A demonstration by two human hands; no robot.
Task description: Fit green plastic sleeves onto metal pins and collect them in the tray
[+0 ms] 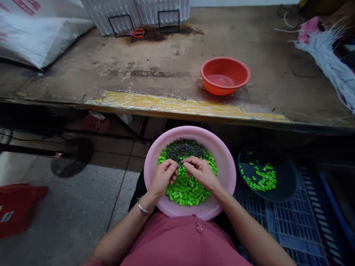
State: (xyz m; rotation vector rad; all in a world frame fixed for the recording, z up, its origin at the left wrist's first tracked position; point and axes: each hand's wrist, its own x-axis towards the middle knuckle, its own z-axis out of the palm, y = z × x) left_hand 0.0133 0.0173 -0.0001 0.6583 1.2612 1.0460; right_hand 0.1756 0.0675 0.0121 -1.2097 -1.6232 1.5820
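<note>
A wide pink basin [226, 177] rests on my lap, filled with small green plastic pieces [184, 192]. On top of them, toward the far side, lies a heap of thin dark metal pins [185, 147]. Over the heap's near edge my left hand [165, 175] is closed in a pinch, thumb against fingers. Close beside it my right hand [201, 171] also pinches, its fingertips almost meeting the left ones. Whatever sits between the fingertips is too small to make out.
On the wooden workbench [111, 55] stand an orange-red bowl [226, 77] and red-handled pliers [137, 33]. To my right, a dark basin [285, 184] with some green pieces sits on a blue plastic crate [294, 225]. A white sack [41, 40] lies at the left.
</note>
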